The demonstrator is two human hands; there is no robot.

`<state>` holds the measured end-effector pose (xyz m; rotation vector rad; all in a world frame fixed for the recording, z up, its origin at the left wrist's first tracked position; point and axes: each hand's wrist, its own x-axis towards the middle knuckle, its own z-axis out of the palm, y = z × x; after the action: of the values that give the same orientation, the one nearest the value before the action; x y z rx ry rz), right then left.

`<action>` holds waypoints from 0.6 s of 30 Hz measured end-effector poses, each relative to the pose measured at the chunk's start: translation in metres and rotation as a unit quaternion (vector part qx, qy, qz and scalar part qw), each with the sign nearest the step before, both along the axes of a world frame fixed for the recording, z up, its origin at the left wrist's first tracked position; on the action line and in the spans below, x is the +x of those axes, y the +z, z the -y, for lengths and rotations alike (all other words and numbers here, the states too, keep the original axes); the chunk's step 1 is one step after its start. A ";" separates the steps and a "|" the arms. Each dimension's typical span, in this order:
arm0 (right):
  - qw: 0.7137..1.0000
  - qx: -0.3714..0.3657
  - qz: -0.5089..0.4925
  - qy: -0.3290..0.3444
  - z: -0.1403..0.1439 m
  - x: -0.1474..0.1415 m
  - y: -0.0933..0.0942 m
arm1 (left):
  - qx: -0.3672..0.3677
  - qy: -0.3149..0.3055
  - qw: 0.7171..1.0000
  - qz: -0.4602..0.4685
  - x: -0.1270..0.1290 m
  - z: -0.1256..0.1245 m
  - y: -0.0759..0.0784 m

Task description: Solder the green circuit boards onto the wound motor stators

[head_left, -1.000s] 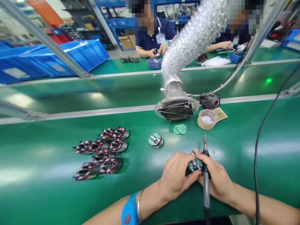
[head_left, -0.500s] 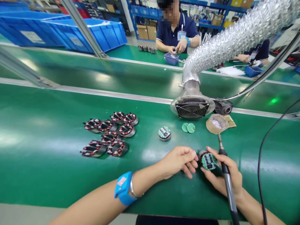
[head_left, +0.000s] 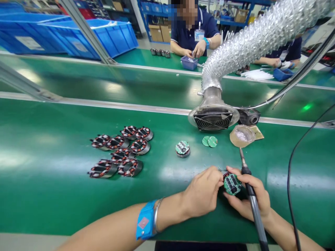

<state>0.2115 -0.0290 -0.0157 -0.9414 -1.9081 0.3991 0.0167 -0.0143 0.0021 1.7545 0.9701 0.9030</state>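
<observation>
From the head view, the right hand point(head_left: 248, 197) grips a black-handled soldering iron point(head_left: 250, 195) and a small round motor stator topped with a green circuit board point(head_left: 231, 183), low over the green surface point(head_left: 52, 195). The left hand point(head_left: 204, 191), fingers curled together, touches the stator's left edge.

Left hand point(head_left: 202, 190) and right hand point(head_left: 248, 200) pinch a small motor point(head_left: 231, 183) over the green bench point(head_left: 52, 188); right also grips a soldering iron point(head_left: 251, 195).

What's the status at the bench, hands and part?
Left hand touching stator. Right hand holds stator and soldering iron. Nothing in the way.
</observation>
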 end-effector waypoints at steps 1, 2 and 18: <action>1.000 0.011 -0.009 0.011 -0.001 0.001 0.001 | -0.041 -0.003 0.999 0.022 0.001 0.001 -0.001; 0.999 0.021 -0.014 0.023 -0.003 0.003 0.002 | -0.120 -0.010 0.991 0.051 0.002 0.000 -0.002; 0.992 0.017 0.102 0.070 -0.002 0.011 0.001 | -0.151 -0.007 0.986 -0.070 0.002 0.004 0.009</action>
<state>0.2224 -0.0268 -0.0147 -0.8559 -2.1678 0.3625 0.0184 -0.0181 0.0113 1.5780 1.1208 0.5940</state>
